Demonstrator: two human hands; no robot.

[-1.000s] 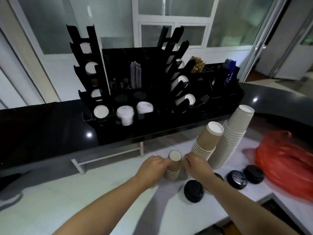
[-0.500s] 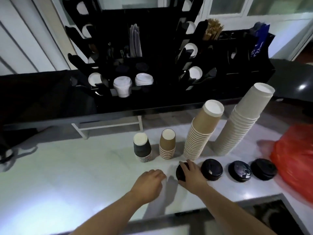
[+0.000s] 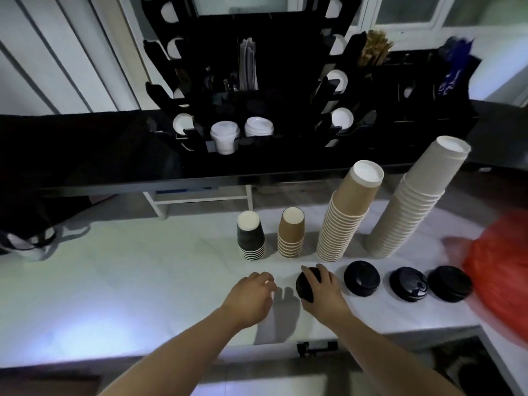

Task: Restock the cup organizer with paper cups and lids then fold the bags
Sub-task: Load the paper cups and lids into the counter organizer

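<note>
My right hand [image 3: 321, 292] curls over the leftmost stack of black lids [image 3: 304, 285] on the table [image 3: 114, 281] — grip closed around it, probably to lift it toward the cup organizer [image 3: 257, 81]. My left hand [image 3: 251, 292] hovers beside, fingers loosely curled, holding nothing.

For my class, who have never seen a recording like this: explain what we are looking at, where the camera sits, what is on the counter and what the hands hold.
There is no machine here. One wide-angle camera sits on a person's head and looks down at their two bare hands. On the white counter stand four upside-down cup stacks: a short black stack, a short brown stack, a tall brown stack and a tall white stack. Before them lie piles of black lids; a red bag lies at the right. Behind stands the black cup organizer. The right hand has its grip on the leftmost lid pile. The left hand holds nothing.
</note>
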